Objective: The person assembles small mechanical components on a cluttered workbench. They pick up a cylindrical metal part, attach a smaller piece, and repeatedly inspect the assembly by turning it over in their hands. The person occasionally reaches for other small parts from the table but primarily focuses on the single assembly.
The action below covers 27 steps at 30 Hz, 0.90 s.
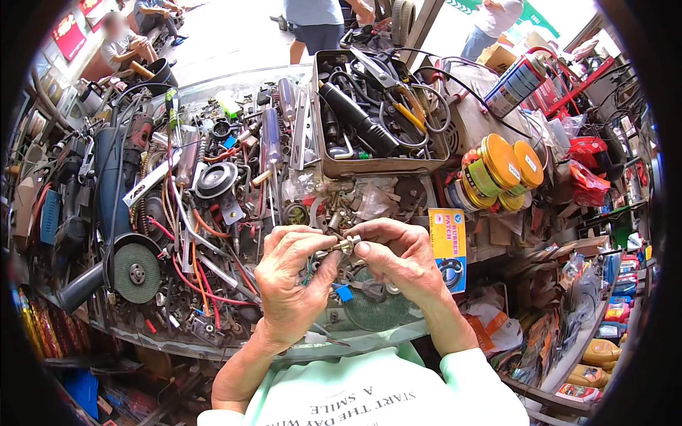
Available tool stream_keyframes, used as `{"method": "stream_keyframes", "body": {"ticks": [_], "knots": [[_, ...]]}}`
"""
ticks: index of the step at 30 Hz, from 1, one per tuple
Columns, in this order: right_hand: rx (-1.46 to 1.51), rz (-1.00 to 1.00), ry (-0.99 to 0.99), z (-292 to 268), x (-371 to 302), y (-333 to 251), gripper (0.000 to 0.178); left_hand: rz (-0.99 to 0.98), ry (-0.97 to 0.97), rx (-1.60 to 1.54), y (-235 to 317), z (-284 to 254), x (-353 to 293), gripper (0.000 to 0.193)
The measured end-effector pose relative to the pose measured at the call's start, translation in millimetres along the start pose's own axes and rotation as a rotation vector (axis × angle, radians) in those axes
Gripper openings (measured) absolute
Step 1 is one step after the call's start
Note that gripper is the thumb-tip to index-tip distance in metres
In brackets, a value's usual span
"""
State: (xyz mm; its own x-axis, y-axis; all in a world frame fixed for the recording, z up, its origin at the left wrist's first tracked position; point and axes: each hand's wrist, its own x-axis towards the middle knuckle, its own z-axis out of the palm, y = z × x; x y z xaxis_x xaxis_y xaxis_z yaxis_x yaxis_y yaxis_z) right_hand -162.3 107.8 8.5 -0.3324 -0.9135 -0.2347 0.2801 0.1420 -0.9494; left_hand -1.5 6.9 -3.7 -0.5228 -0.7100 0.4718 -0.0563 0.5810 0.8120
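My left hand (293,277) and my right hand (403,257) meet over the near edge of the cluttered workbench. Between their fingertips is a small metal fitting (344,246), silvery with a brass-coloured section; its exact kind is too small to make out. The left thumb and fingers pinch its left end, while the right thumb and index finger close on its right end. Below the hands lie a round green abrasive disc (375,307) and a small blue piece (344,292). Beside the right wrist is a yellow and blue card box (447,241).
An angle grinder (114,213) with a green disc lies at the left among wires and tools. A metal tray (383,167) of pliers and cables stands at the back. Yellow-lidded jars (501,160) and a spray can (515,85) are at the right. Other people are beyond the bench.
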Motion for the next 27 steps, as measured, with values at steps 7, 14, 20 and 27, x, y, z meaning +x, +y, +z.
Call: {"method": "stream_keyframes", "body": {"ticks": [7,14,20,27], "knots": [[0.105,0.029,0.026,7,-1,-3,0.025,-0.023,0.039,-0.072,3,0,-1,0.032],[0.186,-0.036,0.007,12,-10,-1,0.029,0.005,0.042,-0.063,1,-2,-2,0.028],[0.273,-0.103,-0.024,20,-14,0,0.032,-0.099,-0.015,-0.189,-1,-5,-4,0.022],[0.169,-0.214,0.074,28,-10,1,0.031,-0.100,-0.074,-0.238,-1,-5,-5,0.017]]}}
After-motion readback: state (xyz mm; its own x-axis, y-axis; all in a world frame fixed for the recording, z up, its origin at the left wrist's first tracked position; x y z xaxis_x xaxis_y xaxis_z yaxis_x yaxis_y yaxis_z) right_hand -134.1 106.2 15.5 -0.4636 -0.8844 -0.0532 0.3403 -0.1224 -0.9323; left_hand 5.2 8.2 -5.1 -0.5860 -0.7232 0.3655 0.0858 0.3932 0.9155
